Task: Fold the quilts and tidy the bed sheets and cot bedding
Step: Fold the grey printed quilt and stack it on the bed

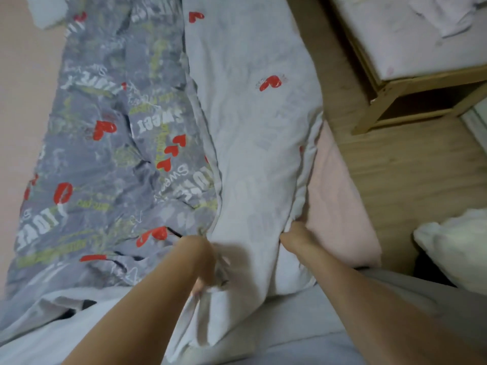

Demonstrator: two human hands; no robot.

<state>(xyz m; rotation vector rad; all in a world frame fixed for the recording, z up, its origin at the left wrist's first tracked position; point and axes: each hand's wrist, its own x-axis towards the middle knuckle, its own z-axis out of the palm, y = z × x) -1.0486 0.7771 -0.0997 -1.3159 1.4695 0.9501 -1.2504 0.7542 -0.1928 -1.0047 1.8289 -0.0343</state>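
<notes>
Pale wood flooring (pixel 411 164) ran along the right of a bed covered by a pink fitted sheet (pixel 340 206), and on that bed the work was under way. The left hand (pixel 203 262) was curled into the near end of the quilt, fingers (pixel 197 285) bunching cloth at the seam where its two faces met; motion blur hid the exact grip. The right hand (pixel 295 234) pinched the quilt's right-hand edge just beside the bare pink sheet, its fingertips tucked under the fold and out of sight. From both hands the grey quilt printed with red hearts and white lettering (pixel 105 143) stretched straight away up the bed, its long axis running from the person toward the far end, with the plain white underside (pixel 250 114) turned up as a long lengthwise strip on the right. That strip lay between the hands, nearer the right one, so a lengthwise fold would likely carry it leftward over the print. Beyond, a wooden cot (pixel 411 90) with pale bedding stood well apart, and a white pillow (pixel 453 248) lay at the right.
</notes>
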